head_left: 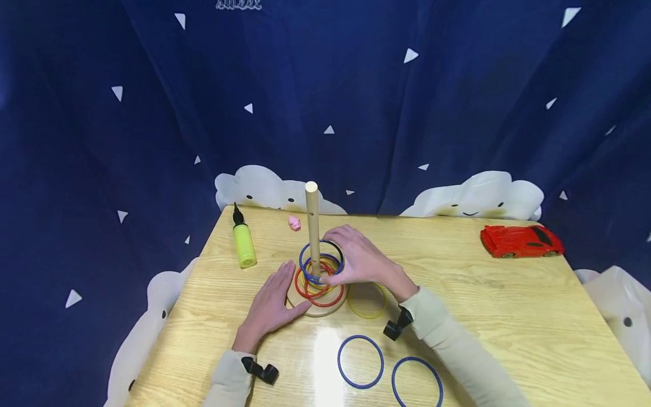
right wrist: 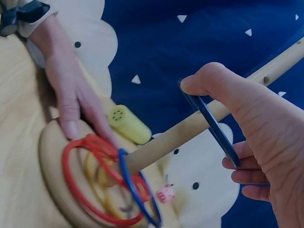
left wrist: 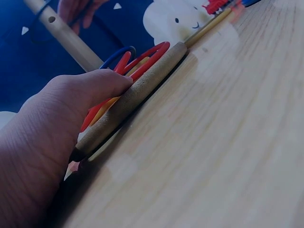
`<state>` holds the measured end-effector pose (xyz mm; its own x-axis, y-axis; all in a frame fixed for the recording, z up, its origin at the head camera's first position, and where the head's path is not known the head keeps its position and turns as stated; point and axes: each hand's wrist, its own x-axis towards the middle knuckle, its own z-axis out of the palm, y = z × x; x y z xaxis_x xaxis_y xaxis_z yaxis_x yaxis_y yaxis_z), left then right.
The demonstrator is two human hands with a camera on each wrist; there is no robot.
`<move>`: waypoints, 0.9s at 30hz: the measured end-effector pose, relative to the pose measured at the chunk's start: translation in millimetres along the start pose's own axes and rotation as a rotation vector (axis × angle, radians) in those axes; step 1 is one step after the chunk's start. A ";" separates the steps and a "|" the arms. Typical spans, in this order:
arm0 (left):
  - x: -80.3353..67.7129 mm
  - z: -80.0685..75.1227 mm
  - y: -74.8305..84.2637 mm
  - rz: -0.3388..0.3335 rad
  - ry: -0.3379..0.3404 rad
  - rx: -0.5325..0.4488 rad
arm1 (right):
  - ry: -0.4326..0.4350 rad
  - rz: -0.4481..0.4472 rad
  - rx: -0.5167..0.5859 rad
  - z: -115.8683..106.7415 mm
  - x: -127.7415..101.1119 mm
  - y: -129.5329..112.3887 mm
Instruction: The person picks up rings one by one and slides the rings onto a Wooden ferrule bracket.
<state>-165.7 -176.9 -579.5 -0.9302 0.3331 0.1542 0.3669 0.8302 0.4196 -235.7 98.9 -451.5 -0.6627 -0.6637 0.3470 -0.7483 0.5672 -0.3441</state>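
step: ring threading, judged mid-drop down the peg (head_left: 312,226)
right hand (head_left: 356,257): fingers curled round a blue ring (right wrist: 213,126), ring sits around the peg, above the stack
left hand (head_left: 272,305): fingers straight, flat on the desk (head_left: 508,316), fingertips touching the wooden base (head_left: 320,308) at its left edge
stack: red, yellow and blue rings already around the peg on the base
loose: yellow ring (head_left: 366,299) just right of the base, two blue rings (head_left: 360,362) near edge
next: probably release the ring so it falls onto the stack, keeping the base braced
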 end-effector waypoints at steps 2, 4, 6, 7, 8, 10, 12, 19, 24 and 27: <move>0.0 -0.7 0.6 -0.005 0.001 -0.001 | -0.008 0.010 -0.001 7.6 -2.7 3.3; 0.2 -1.3 1.2 -0.009 0.001 -0.001 | -0.011 0.020 -0.004 14.8 -5.5 6.3; 0.4 -1.5 1.6 -0.009 -0.003 0.002 | -0.018 0.026 -0.004 22.2 -8.8 9.2; 0.4 -1.7 1.8 -0.011 -0.005 0.003 | -0.024 0.027 -0.003 25.9 -10.6 10.7; 0.5 -1.9 1.9 -0.010 -0.008 0.005 | -0.035 0.032 -0.006 29.8 -12.2 12.1; 0.5 -2.4 2.6 -0.008 -0.010 0.009 | -0.051 0.034 -0.013 37.3 -15.5 14.6; 0.5 -2.9 3.0 -0.002 -0.008 0.009 | -0.066 0.030 -0.021 43.9 -18.7 16.6; -1.6 -3.2 2.8 0.022 0.011 0.002 | -0.064 0.019 -0.034 60.2 -28.5 23.1; -2.8 -3.0 2.2 0.025 0.016 -0.001 | -0.049 0.030 -0.017 67.3 -34.2 25.4; -2.3 -3.8 3.1 0.025 0.015 -0.012 | -0.029 0.040 0.005 67.4 -39.6 25.3</move>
<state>-162.4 -176.8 -575.1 -0.9209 0.3466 0.1781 0.3897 0.8166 0.4259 -226.3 106.7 -532.8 -0.6909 -0.6542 0.3077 -0.7209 0.5913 -0.3614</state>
